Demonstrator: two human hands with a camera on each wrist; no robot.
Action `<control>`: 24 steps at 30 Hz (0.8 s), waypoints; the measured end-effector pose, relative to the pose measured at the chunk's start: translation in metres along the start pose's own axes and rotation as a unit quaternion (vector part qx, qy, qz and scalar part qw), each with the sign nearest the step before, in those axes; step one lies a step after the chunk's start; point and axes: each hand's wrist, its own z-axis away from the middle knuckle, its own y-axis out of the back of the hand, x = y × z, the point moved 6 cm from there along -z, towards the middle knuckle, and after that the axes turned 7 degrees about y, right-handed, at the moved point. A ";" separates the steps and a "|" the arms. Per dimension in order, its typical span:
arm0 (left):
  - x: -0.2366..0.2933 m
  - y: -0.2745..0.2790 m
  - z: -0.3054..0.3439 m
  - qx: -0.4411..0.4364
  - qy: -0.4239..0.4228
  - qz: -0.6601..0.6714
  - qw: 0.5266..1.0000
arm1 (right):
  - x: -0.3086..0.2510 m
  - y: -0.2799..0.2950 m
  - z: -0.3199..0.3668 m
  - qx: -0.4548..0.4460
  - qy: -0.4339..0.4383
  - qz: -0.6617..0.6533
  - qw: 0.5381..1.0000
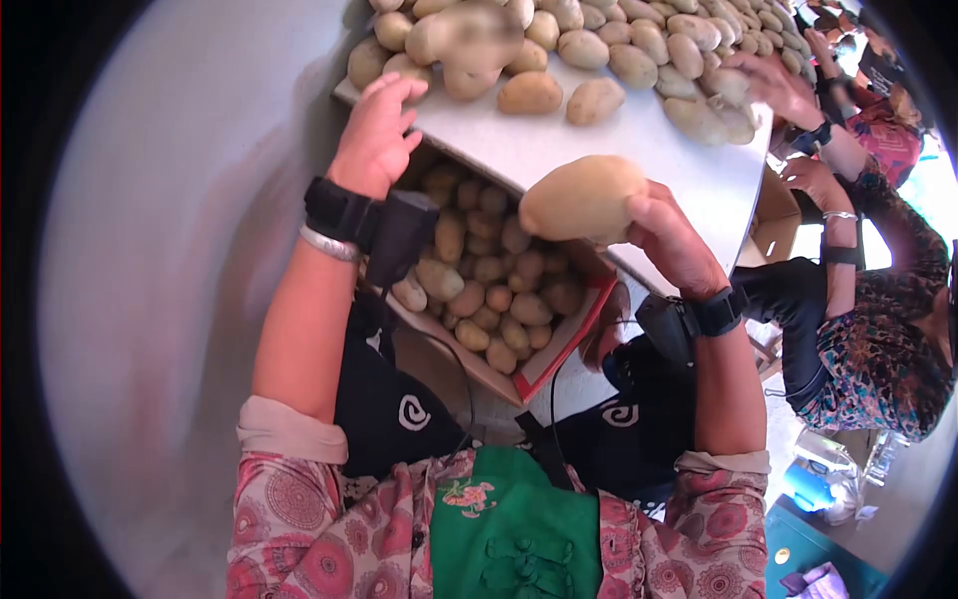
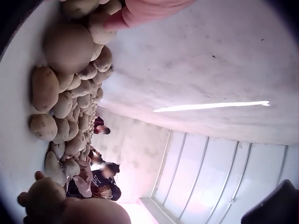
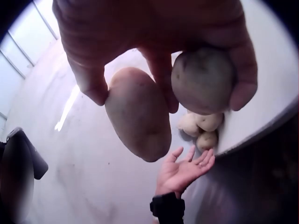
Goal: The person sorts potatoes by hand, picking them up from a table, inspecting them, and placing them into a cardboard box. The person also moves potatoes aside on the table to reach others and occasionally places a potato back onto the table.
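My right hand (image 1: 679,240) grips a large pale potato (image 1: 584,198) above the near table edge. The right wrist view shows two potatoes in its fingers, a long one (image 3: 138,114) and a rounder one (image 3: 203,80). My left hand (image 1: 375,135) is held out, fingers spread and slightly bent, holding nothing, by the table's left corner. In the right wrist view the same left hand (image 3: 183,172) has its palm up near a few potatoes (image 3: 207,140). Part of it (image 2: 149,10) shows at the top of the left wrist view, beside a potato pile (image 2: 84,100).
Many potatoes (image 1: 689,55) are heaped along the far side of the white table (image 1: 489,140). Below its near edge stands a cardboard box with a red rim (image 1: 569,344), holding many potatoes (image 1: 489,270). A pale wall (image 1: 180,250) is at left. Another person's hand (image 1: 778,90) touches potatoes at right.
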 end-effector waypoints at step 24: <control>0.005 0.035 0.010 -0.030 -0.010 0.032 0.999 | 0.149 -0.095 0.052 -0.332 -0.075 0.550 0.763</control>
